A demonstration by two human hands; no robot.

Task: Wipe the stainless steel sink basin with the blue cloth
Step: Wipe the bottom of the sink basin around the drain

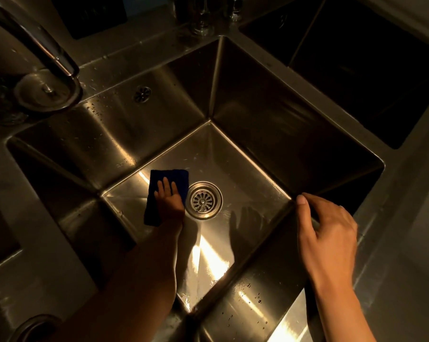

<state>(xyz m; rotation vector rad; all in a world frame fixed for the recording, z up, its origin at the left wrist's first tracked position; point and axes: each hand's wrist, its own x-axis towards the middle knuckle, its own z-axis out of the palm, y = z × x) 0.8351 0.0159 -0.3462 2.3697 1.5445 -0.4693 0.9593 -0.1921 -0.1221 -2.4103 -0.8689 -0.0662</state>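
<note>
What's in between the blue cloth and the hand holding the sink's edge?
The round drain and bare steel sink floor lie between the blue cloth and the right hand, seen from the head camera.

The flat left hand [169,196] hides the middle of the folded dark blue cloth [166,191] beside the round steel drain strainer [203,200]. The curved chrome faucet [39,43], far left of the drain, is cut by the top-left edge. Both forearms run off the bottom edge.

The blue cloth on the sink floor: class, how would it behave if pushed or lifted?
The blue cloth lies flat under the left hand, so it probably slides over the smooth sink basin when pressed. It looks thin and soft, so it would likely droop when lifted, and seems light.
</note>
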